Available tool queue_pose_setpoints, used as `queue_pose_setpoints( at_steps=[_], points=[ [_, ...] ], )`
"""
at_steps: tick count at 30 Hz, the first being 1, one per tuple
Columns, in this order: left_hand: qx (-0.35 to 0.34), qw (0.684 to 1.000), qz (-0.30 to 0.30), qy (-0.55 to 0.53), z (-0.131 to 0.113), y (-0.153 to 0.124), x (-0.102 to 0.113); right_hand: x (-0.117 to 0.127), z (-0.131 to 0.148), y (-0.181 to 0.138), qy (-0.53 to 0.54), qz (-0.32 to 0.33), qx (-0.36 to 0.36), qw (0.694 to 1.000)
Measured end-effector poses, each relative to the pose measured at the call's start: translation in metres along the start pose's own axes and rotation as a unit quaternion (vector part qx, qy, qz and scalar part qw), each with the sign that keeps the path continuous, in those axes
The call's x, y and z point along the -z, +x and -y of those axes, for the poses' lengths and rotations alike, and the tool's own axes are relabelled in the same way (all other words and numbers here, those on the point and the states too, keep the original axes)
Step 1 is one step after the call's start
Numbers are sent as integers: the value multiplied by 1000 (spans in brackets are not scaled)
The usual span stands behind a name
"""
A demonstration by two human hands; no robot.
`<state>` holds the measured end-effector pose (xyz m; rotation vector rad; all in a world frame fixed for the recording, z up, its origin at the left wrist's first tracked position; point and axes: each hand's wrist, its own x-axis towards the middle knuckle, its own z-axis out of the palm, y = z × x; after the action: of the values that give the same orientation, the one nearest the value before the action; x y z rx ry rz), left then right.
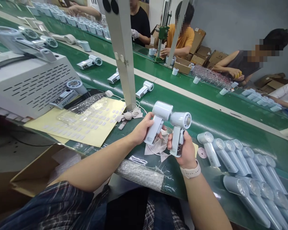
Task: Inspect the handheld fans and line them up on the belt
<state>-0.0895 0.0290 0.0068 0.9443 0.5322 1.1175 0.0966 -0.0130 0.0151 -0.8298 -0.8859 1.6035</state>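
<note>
My left hand [142, 127] is closed around the handle of a small white handheld fan [158, 119], its round head pointing up. My right hand [184, 150] grips the handle of a second handheld fan [180, 126], whose head faces right. The two fan heads almost touch above the green belt [206, 118]. A pale watch strap sits on my right wrist. Scraps of peeled film [158, 147] lie under my hands.
Two rows of pale blue fans [244, 166] lie at the right. A yellow sheet of white stickers [91, 121] lies left, beside a grey perforated machine [31, 83]. A white post [121, 51] stands ahead. Single fans ride the belt. Several people work across it among cardboard boxes.
</note>
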Motion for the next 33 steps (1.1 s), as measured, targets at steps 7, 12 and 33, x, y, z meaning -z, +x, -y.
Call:
queue_pose_setpoints(
  at_steps=[7, 12, 33],
  points=[
    [3, 998, 65, 20, 2, -10, -6, 0, 8, 1, 52, -54, 6, 997],
    [-8, 996, 86, 10, -4, -16, -10, -9, 11, -7, 34, 5, -12, 999],
    [51, 994, 32, -94, -4, -5, -5, -9, 11, -3, 43, -37, -47, 997]
  ],
)
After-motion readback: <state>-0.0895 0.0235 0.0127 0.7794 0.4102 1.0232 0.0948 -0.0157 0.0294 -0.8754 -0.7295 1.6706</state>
